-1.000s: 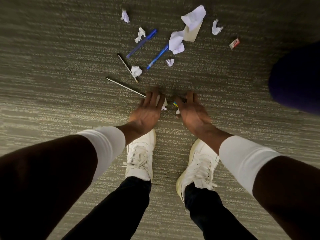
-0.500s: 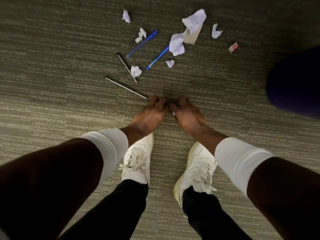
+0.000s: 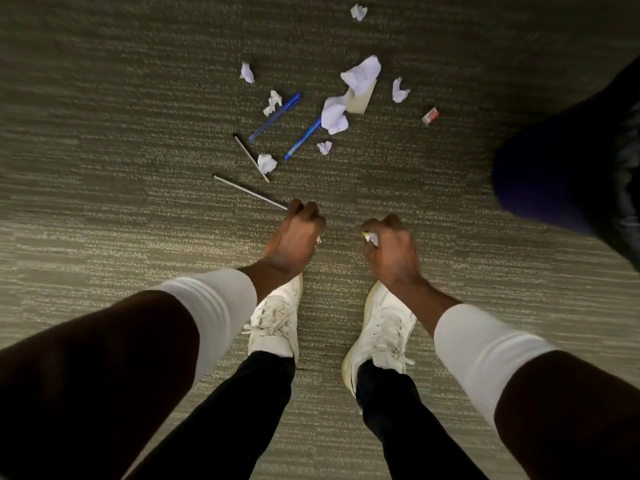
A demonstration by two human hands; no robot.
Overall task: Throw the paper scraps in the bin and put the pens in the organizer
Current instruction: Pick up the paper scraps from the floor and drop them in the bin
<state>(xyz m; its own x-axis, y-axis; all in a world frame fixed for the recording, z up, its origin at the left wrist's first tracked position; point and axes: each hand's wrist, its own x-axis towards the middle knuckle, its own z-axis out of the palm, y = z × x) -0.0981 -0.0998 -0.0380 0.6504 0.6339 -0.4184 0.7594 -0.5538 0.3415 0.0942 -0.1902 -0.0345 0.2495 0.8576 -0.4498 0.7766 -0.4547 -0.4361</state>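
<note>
On grey-green ribbed carpet (image 3: pixel 104 209), seven crumpled white paper scraps (image 3: pixel 334 114) lie beyond the fingers, with two blue plastic pens (image 3: pixel 275 116), two thin silver-grey pencils (image 3: pixel 250 192) and one small red-and-white eraser (image 3: pixel 430 116). The left hand (image 3: pixel 294 235), fisted knuckles-up, touches one pencil's tip, paper peeking out. The right hand (image 3: pixel 389 247) curls tight around a white scrap with a yellow-tipped item (image 3: pixel 370 237).
</note>
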